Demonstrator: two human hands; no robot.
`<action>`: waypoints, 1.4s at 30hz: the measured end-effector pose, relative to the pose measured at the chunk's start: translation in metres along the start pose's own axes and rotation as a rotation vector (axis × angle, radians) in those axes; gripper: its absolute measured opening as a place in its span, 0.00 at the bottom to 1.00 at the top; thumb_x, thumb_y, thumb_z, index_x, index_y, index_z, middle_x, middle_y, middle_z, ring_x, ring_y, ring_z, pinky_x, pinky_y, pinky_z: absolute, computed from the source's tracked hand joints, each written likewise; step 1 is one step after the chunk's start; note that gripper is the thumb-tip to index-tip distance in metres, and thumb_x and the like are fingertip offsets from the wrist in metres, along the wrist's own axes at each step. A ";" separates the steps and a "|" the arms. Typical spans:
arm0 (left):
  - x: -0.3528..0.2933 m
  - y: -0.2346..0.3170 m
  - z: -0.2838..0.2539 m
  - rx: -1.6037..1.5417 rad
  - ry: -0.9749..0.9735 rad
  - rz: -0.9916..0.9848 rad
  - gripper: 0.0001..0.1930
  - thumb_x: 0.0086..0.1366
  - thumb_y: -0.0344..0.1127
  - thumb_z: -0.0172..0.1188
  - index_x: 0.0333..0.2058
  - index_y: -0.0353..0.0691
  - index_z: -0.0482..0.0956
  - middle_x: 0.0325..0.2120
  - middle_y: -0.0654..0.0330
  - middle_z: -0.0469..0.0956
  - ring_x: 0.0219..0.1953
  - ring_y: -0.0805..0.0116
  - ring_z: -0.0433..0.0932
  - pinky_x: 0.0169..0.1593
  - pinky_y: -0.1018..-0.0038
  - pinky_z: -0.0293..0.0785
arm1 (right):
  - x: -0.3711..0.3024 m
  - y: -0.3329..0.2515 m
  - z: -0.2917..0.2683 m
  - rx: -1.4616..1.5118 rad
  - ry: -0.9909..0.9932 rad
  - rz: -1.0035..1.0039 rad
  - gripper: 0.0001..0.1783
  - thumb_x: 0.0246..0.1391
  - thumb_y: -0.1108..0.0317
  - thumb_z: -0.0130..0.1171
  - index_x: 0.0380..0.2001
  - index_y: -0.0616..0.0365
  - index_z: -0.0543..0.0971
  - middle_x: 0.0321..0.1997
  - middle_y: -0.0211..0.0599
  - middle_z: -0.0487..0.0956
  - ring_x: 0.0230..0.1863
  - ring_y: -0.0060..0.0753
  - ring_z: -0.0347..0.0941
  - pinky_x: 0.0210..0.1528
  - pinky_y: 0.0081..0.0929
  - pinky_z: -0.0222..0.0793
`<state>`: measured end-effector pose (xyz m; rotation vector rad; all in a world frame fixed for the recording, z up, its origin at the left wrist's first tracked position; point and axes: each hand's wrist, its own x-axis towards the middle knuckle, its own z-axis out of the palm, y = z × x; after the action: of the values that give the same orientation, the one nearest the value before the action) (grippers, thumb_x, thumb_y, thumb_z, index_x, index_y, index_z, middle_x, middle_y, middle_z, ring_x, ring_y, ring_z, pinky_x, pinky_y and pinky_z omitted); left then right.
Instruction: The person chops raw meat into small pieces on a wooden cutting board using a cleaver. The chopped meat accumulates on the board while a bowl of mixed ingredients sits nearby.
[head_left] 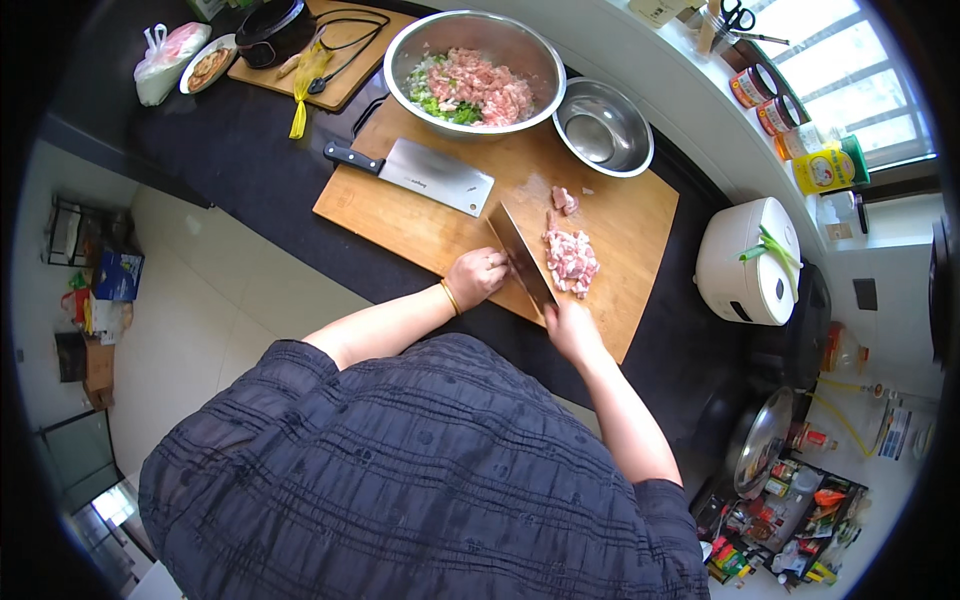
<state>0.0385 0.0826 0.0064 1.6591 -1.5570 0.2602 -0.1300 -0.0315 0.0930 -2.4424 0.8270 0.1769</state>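
My right hand [574,332] grips the handle of a cleaver [520,254], its blade standing edge-down on the wooden cutting board [632,235]. Close against the blade's left side is my left hand [474,279], fingers curled in. Whatever those fingers hold, if anything, is hidden. Right of the blade lies a pile of chopped pale-pink meat [573,264], with a larger meat chunk [565,201] just beyond it. A second cleaver [437,179] with a black handle rests flat on the board's far left part.
Behind the board stand a large steel bowl [398,88] of minced meat and chopped greens and a smaller steel bowl [603,130]. A white rice cooker [742,265] with green onion on its lid sits right. A black pot [275,35] and plate of food [209,65] are far left.
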 end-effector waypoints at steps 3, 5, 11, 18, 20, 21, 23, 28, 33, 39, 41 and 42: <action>0.002 0.002 -0.002 -0.054 0.020 -0.018 0.07 0.45 0.30 0.63 0.26 0.41 0.78 0.29 0.61 0.75 0.31 0.64 0.76 0.35 0.73 0.74 | -0.024 0.021 -0.007 0.071 0.035 0.058 0.15 0.51 0.63 0.51 0.26 0.67 0.77 0.24 0.59 0.75 0.29 0.57 0.74 0.36 0.43 0.70; 0.000 0.001 -0.001 -0.089 0.004 -0.036 0.07 0.47 0.29 0.62 0.28 0.40 0.78 0.31 0.60 0.76 0.32 0.62 0.76 0.35 0.73 0.74 | -0.020 0.019 -0.014 0.182 -0.008 0.209 0.15 0.51 0.63 0.51 0.26 0.67 0.77 0.24 0.58 0.75 0.30 0.56 0.74 0.35 0.42 0.69; 0.005 0.000 -0.029 -0.200 0.021 -0.298 0.07 0.48 0.29 0.61 0.29 0.39 0.77 0.31 0.59 0.76 0.33 0.59 0.76 0.35 0.70 0.74 | -0.033 -0.014 -0.020 0.182 0.083 0.105 0.14 0.51 0.65 0.51 0.27 0.66 0.78 0.25 0.57 0.76 0.32 0.56 0.74 0.36 0.41 0.69; 0.005 0.003 -0.014 -0.040 -0.091 -0.259 0.05 0.48 0.35 0.62 0.24 0.42 0.78 0.26 0.60 0.75 0.30 0.62 0.75 0.34 0.70 0.72 | -0.042 -0.012 -0.011 0.055 0.022 0.022 0.13 0.50 0.66 0.51 0.24 0.67 0.77 0.24 0.57 0.75 0.30 0.57 0.73 0.37 0.43 0.69; 0.006 0.004 -0.007 0.007 -0.082 -0.228 0.06 0.48 0.37 0.62 0.23 0.42 0.78 0.24 0.60 0.74 0.30 0.62 0.74 0.33 0.70 0.72 | -0.041 -0.011 -0.012 0.041 0.026 0.015 0.13 0.50 0.66 0.51 0.24 0.67 0.77 0.24 0.58 0.75 0.30 0.57 0.73 0.37 0.44 0.69; 0.007 0.005 -0.007 0.033 -0.091 -0.216 0.06 0.48 0.37 0.62 0.23 0.42 0.78 0.23 0.60 0.74 0.29 0.62 0.74 0.33 0.70 0.72 | -0.040 -0.011 -0.012 0.035 0.029 0.012 0.14 0.50 0.66 0.51 0.24 0.67 0.77 0.24 0.58 0.75 0.30 0.57 0.73 0.37 0.44 0.69; 0.008 0.005 -0.004 0.060 -0.084 -0.189 0.06 0.48 0.36 0.62 0.22 0.42 0.77 0.23 0.60 0.74 0.29 0.62 0.74 0.33 0.70 0.72 | -0.038 -0.010 -0.013 0.008 0.002 0.014 0.14 0.50 0.66 0.51 0.24 0.67 0.77 0.23 0.58 0.75 0.30 0.57 0.73 0.37 0.44 0.69; 0.002 0.000 0.000 0.039 -0.027 -0.115 0.06 0.46 0.34 0.63 0.22 0.41 0.76 0.23 0.61 0.73 0.29 0.62 0.73 0.33 0.70 0.71 | -0.035 -0.009 -0.011 0.010 -0.004 0.008 0.14 0.50 0.65 0.51 0.24 0.67 0.77 0.23 0.58 0.75 0.29 0.58 0.73 0.36 0.45 0.69; 0.001 -0.001 -0.002 0.036 -0.051 -0.091 0.07 0.44 0.32 0.63 0.23 0.40 0.76 0.23 0.61 0.73 0.29 0.62 0.73 0.33 0.71 0.71 | -0.023 -0.016 -0.010 0.033 -0.007 0.017 0.14 0.50 0.65 0.50 0.24 0.67 0.77 0.23 0.58 0.75 0.29 0.58 0.73 0.36 0.46 0.69; 0.002 -0.003 -0.001 0.008 -0.045 -0.072 0.07 0.43 0.31 0.62 0.23 0.40 0.75 0.23 0.61 0.73 0.28 0.63 0.72 0.33 0.72 0.71 | 0.004 -0.018 0.006 0.111 0.043 0.029 0.14 0.50 0.65 0.50 0.24 0.68 0.77 0.24 0.59 0.75 0.30 0.57 0.73 0.36 0.46 0.69; 0.004 -0.003 -0.002 0.015 -0.047 -0.065 0.07 0.43 0.31 0.62 0.24 0.40 0.75 0.23 0.61 0.73 0.28 0.63 0.72 0.33 0.72 0.71 | 0.009 -0.015 0.007 0.115 0.027 0.034 0.14 0.50 0.65 0.50 0.24 0.68 0.77 0.24 0.59 0.75 0.30 0.58 0.73 0.37 0.45 0.69; 0.005 -0.003 -0.004 0.022 -0.054 -0.062 0.07 0.43 0.31 0.62 0.24 0.40 0.75 0.23 0.61 0.73 0.28 0.63 0.72 0.33 0.72 0.71 | 0.011 -0.015 0.009 0.120 0.017 0.036 0.14 0.50 0.65 0.50 0.24 0.68 0.77 0.25 0.59 0.75 0.31 0.58 0.73 0.37 0.45 0.69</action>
<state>0.0442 0.0814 0.0110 1.7412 -1.5438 0.2020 -0.1120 -0.0223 0.0896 -2.3209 0.8641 0.1163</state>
